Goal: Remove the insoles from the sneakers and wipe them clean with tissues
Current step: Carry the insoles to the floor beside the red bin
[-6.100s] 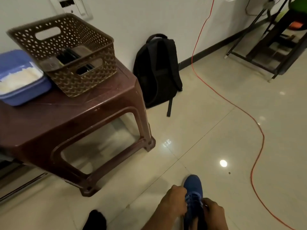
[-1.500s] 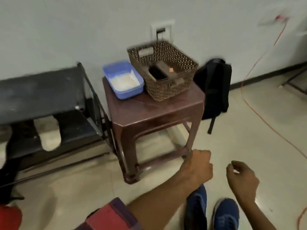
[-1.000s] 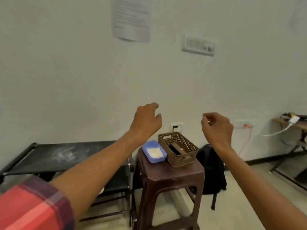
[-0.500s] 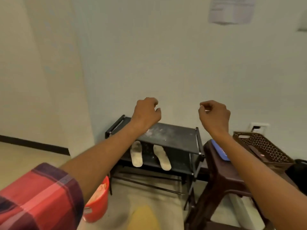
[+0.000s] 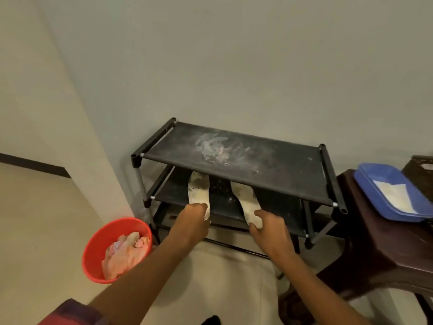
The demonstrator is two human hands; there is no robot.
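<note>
While two stained white foam insoles lie side by side on the lower shelf of the black tube-framed fabric shoe rack [image 5: 281, 165], the left hand [image 5: 193, 221] curls its fingers over the near end of the left-side insole [image 5: 198, 191], apparently gripping it. The right hand [image 5: 269, 233] pinches the right-side insole [image 5: 244, 198], thumb on top. Crumpled pinkish tissues [image 5: 124, 254] fill the round red plastic bucket [image 5: 90, 254] on the floor. Folded white tissues [image 5: 396, 198] sit in the blue plastic tray [image 5: 384, 172] on the dark brown plastic stool [image 5: 375, 242].

The left insole [image 5: 198, 191] and right insole [image 5: 244, 198], white with dark stains at the far ends, lie flat and apart on the black lower shelf [image 5: 276, 207]
</note>
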